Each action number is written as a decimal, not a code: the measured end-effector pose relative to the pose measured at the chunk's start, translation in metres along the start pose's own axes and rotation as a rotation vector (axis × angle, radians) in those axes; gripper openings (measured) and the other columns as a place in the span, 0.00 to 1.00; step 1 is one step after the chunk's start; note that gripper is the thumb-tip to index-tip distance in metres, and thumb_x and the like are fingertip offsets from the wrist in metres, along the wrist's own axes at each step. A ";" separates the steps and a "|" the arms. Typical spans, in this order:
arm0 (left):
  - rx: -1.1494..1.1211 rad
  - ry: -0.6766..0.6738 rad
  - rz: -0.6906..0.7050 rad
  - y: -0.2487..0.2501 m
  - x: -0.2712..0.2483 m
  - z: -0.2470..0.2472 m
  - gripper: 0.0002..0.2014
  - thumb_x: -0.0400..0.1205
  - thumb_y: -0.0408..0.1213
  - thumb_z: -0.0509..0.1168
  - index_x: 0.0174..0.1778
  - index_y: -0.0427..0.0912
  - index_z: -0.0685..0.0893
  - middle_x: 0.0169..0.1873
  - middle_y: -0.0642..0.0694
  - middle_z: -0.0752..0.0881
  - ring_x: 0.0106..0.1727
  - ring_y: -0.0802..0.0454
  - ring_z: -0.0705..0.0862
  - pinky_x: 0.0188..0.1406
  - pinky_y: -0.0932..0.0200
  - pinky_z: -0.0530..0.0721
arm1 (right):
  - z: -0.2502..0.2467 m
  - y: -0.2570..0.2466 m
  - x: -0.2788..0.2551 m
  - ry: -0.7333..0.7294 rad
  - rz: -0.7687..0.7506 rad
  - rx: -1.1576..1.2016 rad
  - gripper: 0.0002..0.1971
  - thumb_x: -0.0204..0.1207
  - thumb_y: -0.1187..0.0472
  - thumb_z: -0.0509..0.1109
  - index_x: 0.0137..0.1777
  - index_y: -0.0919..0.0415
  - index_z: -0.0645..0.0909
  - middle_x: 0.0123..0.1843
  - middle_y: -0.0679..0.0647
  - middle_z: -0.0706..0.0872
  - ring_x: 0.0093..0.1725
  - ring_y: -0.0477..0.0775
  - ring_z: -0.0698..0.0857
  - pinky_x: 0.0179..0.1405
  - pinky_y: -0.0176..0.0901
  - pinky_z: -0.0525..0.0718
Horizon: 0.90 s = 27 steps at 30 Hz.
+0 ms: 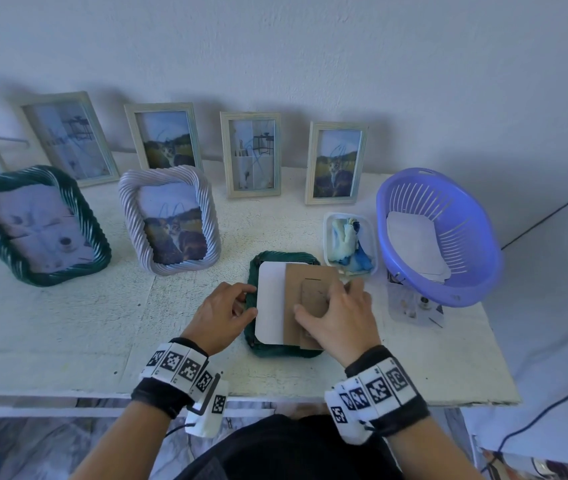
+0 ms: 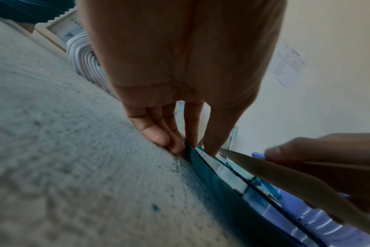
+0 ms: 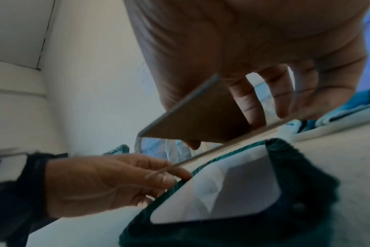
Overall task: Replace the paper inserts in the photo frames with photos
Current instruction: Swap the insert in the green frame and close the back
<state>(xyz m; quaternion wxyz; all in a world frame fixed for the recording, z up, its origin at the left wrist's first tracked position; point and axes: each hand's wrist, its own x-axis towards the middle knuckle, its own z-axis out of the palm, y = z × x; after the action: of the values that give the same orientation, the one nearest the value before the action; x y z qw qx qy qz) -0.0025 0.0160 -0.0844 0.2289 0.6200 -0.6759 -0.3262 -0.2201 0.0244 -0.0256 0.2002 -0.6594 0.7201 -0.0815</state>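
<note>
Green rope-twisted frame (image 1: pixel 253 299) lies face down near the front edge of your table (image 1: pixel 102 323), with bare tabletop to its left; on its right a small tray of cloths (image 1: pixel 350 242) and a purple basket (image 1: pixel 438 237) stand close. The tabletop is white and rough, set against a pale wall where six filled frames stand. A white insert (image 1: pixel 270 303) lies in the frame's opening. Your left hand (image 1: pixel 221 315) has curled fingertips (image 2: pixel 158 135) pressing the frame's left rim. Your right hand (image 1: pixel 339 317) pinches the brown cardboard backing (image 1: pixel 305 282), tilted up off the insert, thumb beneath and fingers on top
</note>
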 end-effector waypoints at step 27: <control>0.024 -0.021 -0.017 0.007 -0.002 -0.002 0.19 0.82 0.42 0.68 0.69 0.49 0.80 0.50 0.48 0.77 0.44 0.62 0.81 0.53 0.55 0.85 | 0.026 -0.014 0.012 0.005 -0.114 -0.023 0.36 0.73 0.28 0.59 0.65 0.59 0.74 0.61 0.58 0.72 0.59 0.59 0.74 0.48 0.49 0.81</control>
<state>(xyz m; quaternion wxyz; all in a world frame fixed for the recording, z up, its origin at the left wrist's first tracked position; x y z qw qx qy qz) -0.0052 0.0180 -0.0776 0.2117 0.6249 -0.6769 -0.3263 -0.1978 0.0147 -0.0466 0.1857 -0.7014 0.6827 -0.0863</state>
